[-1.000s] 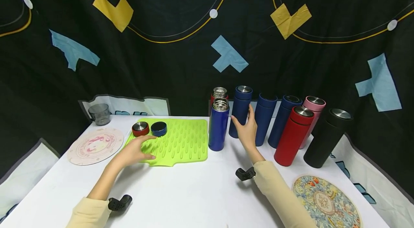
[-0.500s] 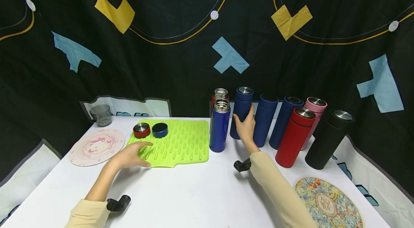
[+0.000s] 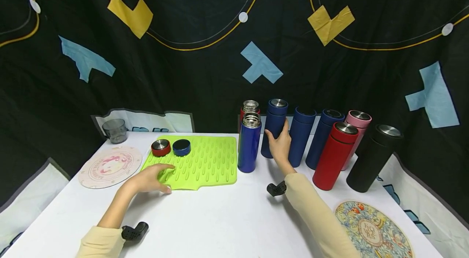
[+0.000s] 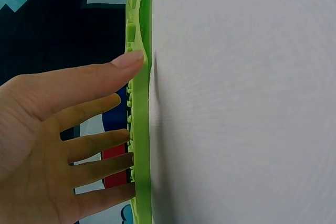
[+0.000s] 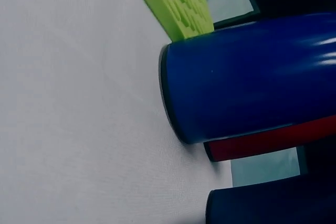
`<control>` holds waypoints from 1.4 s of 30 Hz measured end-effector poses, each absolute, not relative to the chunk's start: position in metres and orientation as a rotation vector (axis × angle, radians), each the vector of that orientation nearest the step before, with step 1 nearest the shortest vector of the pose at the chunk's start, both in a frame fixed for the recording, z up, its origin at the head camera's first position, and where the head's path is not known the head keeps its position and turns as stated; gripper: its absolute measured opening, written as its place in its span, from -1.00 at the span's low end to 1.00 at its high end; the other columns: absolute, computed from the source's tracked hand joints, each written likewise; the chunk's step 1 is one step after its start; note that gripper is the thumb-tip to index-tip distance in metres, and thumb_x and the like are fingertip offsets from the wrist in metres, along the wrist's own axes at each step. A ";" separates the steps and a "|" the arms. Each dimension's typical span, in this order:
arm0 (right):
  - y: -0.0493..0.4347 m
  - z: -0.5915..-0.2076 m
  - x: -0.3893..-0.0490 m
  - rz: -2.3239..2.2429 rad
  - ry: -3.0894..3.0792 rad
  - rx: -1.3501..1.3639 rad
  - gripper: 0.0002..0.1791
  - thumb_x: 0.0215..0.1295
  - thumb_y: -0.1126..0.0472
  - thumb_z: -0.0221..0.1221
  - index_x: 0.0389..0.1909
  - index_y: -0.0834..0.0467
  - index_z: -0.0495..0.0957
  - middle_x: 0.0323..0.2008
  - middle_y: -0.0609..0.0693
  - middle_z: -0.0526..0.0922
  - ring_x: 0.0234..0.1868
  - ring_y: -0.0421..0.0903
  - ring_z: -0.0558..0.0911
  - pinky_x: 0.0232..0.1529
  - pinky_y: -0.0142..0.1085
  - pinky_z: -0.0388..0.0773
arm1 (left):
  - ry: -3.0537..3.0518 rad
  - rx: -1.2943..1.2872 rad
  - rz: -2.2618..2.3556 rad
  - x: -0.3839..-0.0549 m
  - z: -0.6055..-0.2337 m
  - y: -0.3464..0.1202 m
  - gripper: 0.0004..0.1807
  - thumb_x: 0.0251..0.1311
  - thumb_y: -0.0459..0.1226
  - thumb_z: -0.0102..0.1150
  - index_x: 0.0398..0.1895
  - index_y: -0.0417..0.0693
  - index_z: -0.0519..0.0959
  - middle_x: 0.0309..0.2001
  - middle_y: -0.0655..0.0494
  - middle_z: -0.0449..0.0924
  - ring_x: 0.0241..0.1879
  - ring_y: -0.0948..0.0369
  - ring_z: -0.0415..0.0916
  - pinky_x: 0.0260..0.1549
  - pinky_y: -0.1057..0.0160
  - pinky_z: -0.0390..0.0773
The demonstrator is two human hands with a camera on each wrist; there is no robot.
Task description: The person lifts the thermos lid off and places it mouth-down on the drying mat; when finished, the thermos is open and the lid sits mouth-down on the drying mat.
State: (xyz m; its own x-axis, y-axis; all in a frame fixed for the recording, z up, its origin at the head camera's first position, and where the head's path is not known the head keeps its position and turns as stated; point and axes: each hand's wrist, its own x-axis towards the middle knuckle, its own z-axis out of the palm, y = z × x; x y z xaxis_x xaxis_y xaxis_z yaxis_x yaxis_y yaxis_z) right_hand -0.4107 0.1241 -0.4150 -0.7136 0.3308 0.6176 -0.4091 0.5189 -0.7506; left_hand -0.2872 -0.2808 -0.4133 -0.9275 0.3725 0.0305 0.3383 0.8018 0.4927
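My right hand grips a navy thermos bottle with a silver-topped lid, thumb at its left side and fingers at its right; the bottle stands upright on the table. To its left is a shiny blue thermos without a lid, seen close in the right wrist view. Behind that, an uncapped red thermos is mostly hidden. My left hand is spread at the left front edge of a lime-green mat, fingers loose, thumb by the rim. A red lid and a blue lid sit on the mat.
Right of my right hand stand two more navy thermoses, a red thermos, a pink one and a black one. A patterned round mat lies front right, a pink one left. A grey cup stands at back left.
My right hand's thumb and fingers have closed in around the navy thermos. The left hand has drawn slightly back and down from the lids to the mat's front left edge.
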 end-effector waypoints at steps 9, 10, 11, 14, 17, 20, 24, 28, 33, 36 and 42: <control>0.132 -0.412 -0.398 1.239 -1.989 0.158 -0.11 0.12 0.15 0.40 0.39 0.28 0.17 0.17 0.35 0.47 0.13 0.24 0.51 0.11 0.06 0.43 | 2.972 0.675 0.777 -0.289 -0.409 -0.279 -0.16 -0.19 -0.20 0.55 0.22 -0.35 0.42 0.20 -0.37 0.39 0.21 -0.32 0.27 0.16 -0.28 0.26; 0.133 -0.411 -0.396 1.231 -1.990 0.176 -0.12 0.11 0.14 0.41 0.39 0.28 0.17 0.17 0.34 0.48 0.13 0.23 0.52 0.10 0.06 0.44 | 2.981 0.693 0.784 -0.290 -0.407 -0.278 -0.17 -0.19 -0.20 0.55 0.21 -0.35 0.42 0.19 -0.36 0.41 0.21 -0.31 0.28 0.16 -0.28 0.27; 0.134 -0.410 -0.393 1.223 -1.993 0.193 -0.12 0.11 0.14 0.41 0.38 0.27 0.18 0.16 0.34 0.48 0.12 0.23 0.52 0.09 0.06 0.46 | 2.989 0.711 0.797 -0.290 -0.406 -0.277 -0.18 -0.18 -0.21 0.54 0.21 -0.35 0.42 0.18 -0.35 0.41 0.20 -0.30 0.30 0.15 -0.27 0.29; 0.136 -0.405 -0.384 1.195 -2.003 0.245 -0.12 0.09 0.13 0.42 0.37 0.26 0.20 0.17 0.32 0.48 0.11 0.21 0.54 0.07 0.05 0.49 | 3.014 0.745 0.838 -0.288 -0.399 -0.272 -0.21 -0.15 -0.23 0.54 0.20 -0.33 0.44 0.17 -0.32 0.44 0.20 -0.26 0.32 0.14 -0.26 0.31; 0.136 -0.399 -0.374 1.196 -1.997 0.291 -0.13 0.06 0.15 0.44 0.36 0.25 0.23 0.17 0.28 0.50 0.09 0.18 0.56 0.06 0.01 0.52 | 3.039 0.770 0.873 -0.285 -0.391 -0.263 -0.23 -0.13 -0.25 0.53 0.21 -0.29 0.44 0.18 -0.28 0.44 0.20 -0.22 0.34 0.14 -0.24 0.32; 0.137 -0.391 -0.363 1.217 -1.985 0.321 -0.13 0.01 0.20 0.47 0.34 0.24 0.28 0.17 0.23 0.51 0.08 0.13 0.58 0.06 -0.02 0.54 | 3.070 0.794 0.885 -0.282 -0.382 -0.251 -0.25 -0.11 -0.28 0.52 0.23 -0.23 0.44 0.20 -0.22 0.45 0.22 -0.17 0.34 0.16 -0.21 0.33; 0.140 -0.377 -0.347 1.224 -1.982 0.350 -0.16 -0.04 0.25 0.49 0.30 0.21 0.33 0.14 0.20 0.55 0.08 0.09 0.59 0.07 -0.05 0.54 | 3.088 0.872 0.918 -0.280 -0.366 -0.233 -0.24 -0.08 -0.28 0.50 0.27 -0.17 0.42 0.24 -0.15 0.43 0.25 -0.11 0.33 0.18 -0.16 0.34; 0.145 -0.360 -0.331 1.201 -2.000 0.385 -0.17 -0.04 0.28 0.48 0.30 0.19 0.34 0.11 0.20 0.58 0.07 0.09 0.60 0.06 -0.04 0.54 | 3.097 0.944 0.972 -0.276 -0.349 -0.213 -0.20 -0.06 -0.25 0.50 0.31 -0.11 0.38 0.28 -0.10 0.39 0.28 -0.07 0.30 0.18 -0.15 0.36; 0.149 -0.341 -0.310 1.167 -2.046 0.431 -0.15 -0.03 0.27 0.48 0.33 0.21 0.32 0.11 0.23 0.57 0.05 0.15 0.61 0.05 -0.01 0.54 | 3.104 0.974 1.088 -0.268 -0.330 -0.189 -0.16 -0.04 -0.22 0.50 0.37 0.01 0.33 0.34 -0.02 0.33 0.32 -0.03 0.26 0.16 -0.17 0.38; 0.150 -0.332 -0.299 1.148 -2.077 0.476 -0.13 -0.06 0.27 0.50 0.32 0.21 0.33 0.09 0.24 0.58 0.02 0.17 0.62 0.02 0.01 0.55 | 3.104 1.050 1.163 -0.264 -0.320 -0.177 -0.14 -0.03 -0.20 0.49 0.39 0.08 0.31 0.36 0.03 0.31 0.33 0.01 0.25 0.15 -0.16 0.39; 0.150 -0.320 -0.279 1.118 -2.130 0.623 -0.12 -0.10 0.28 0.52 0.32 0.16 0.36 0.06 0.22 0.61 0.01 0.18 0.63 -0.03 0.03 0.57 | 3.074 1.200 1.297 -0.256 -0.304 -0.159 -0.13 0.00 -0.15 0.48 0.42 0.15 0.27 0.39 0.14 0.25 0.35 0.11 0.23 0.15 -0.08 0.42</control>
